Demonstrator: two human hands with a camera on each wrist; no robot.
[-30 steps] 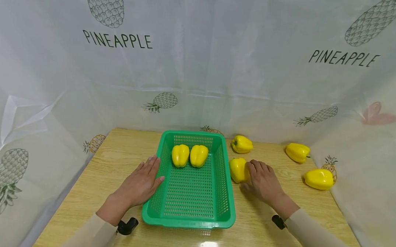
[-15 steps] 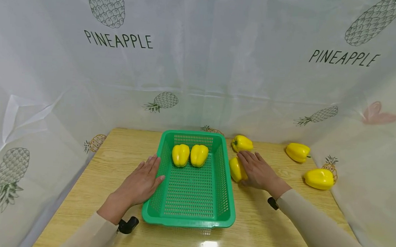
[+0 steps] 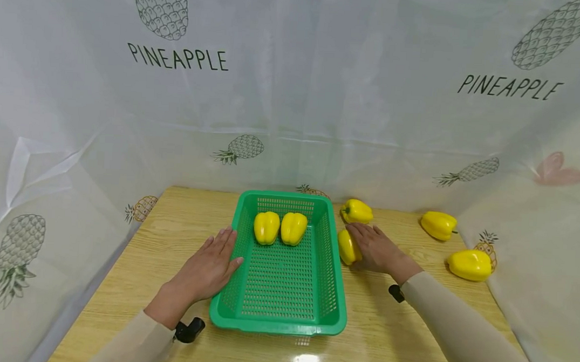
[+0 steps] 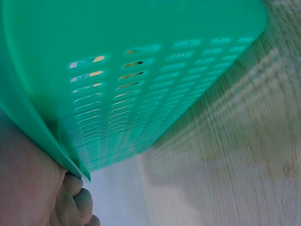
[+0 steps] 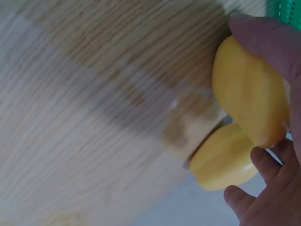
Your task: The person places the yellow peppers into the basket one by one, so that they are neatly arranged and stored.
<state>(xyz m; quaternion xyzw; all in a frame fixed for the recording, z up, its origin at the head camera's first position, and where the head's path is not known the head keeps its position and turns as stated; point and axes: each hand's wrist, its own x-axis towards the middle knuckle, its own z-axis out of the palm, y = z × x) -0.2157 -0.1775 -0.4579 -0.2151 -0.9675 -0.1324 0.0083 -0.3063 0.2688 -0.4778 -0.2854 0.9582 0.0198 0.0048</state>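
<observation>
My left hand rests along the left rim of a green plastic basket, fingers straight and thumb over the edge. In the left wrist view its fingertips show beside the basket's rim and slotted wall. My right hand grips a yellow bell pepper just right of the basket. The right wrist view has the thumb on one side of this pepper and fingers on the other. Two yellow bell peppers stand side by side inside the basket, toward its far end.
Behind the gripped pepper lies another yellow pepper. Two more, a far one and a nearer one, lie at the right edge of the wooden table. Pineapple-printed sheets enclose the back and sides.
My right hand has moved left and forward over the pepper beside the basket and now grips it. The left hand and the basket keep their places.
</observation>
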